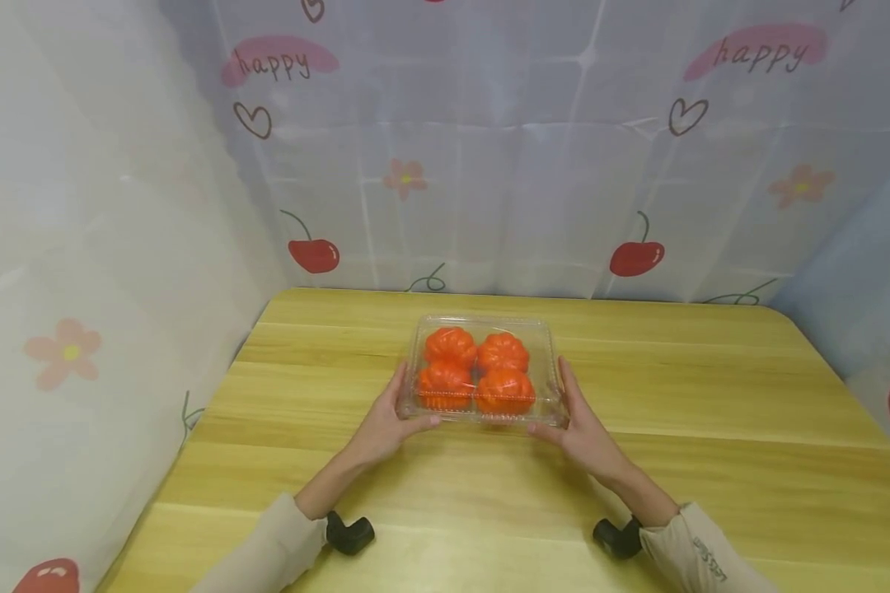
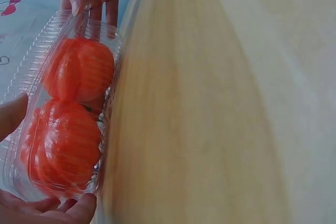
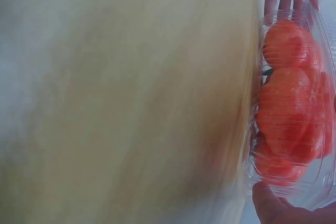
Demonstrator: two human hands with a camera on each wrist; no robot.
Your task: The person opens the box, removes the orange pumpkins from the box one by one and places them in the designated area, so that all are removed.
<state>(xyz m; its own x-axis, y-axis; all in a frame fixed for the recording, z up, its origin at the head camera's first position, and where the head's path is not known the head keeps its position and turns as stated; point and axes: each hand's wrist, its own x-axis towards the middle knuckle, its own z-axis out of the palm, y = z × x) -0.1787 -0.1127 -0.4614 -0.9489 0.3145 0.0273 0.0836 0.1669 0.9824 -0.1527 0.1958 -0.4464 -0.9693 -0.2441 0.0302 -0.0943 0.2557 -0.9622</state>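
Observation:
A clear plastic clamshell box (image 1: pixel 543 346) is held level over the middle of the table, its lid down. Inside sit several orange pumpkins (image 1: pixel 504 390), ribbed and glossy, in two rows. My left hand (image 1: pixel 380 427) grips the box by its left end, thumb along the front edge and fingers at the side. On the opposite end, my right hand (image 1: pixel 587 438) holds it the same way. In the left wrist view, the fingertips (image 2: pixel 83 207) curl under the box's near end. The right wrist view has the thumb (image 3: pixel 266 200) at the lower corner.
The wooden table (image 1: pixel 712 395) spreads out on both sides of the box and toward me. Behind it hangs a pale curtain (image 1: pixel 519 206) printed with cherries, hearts and flowers, and similar sheets close off the left and right sides. A black wrist mount (image 1: pixel 350 534) juts from the left sleeve.

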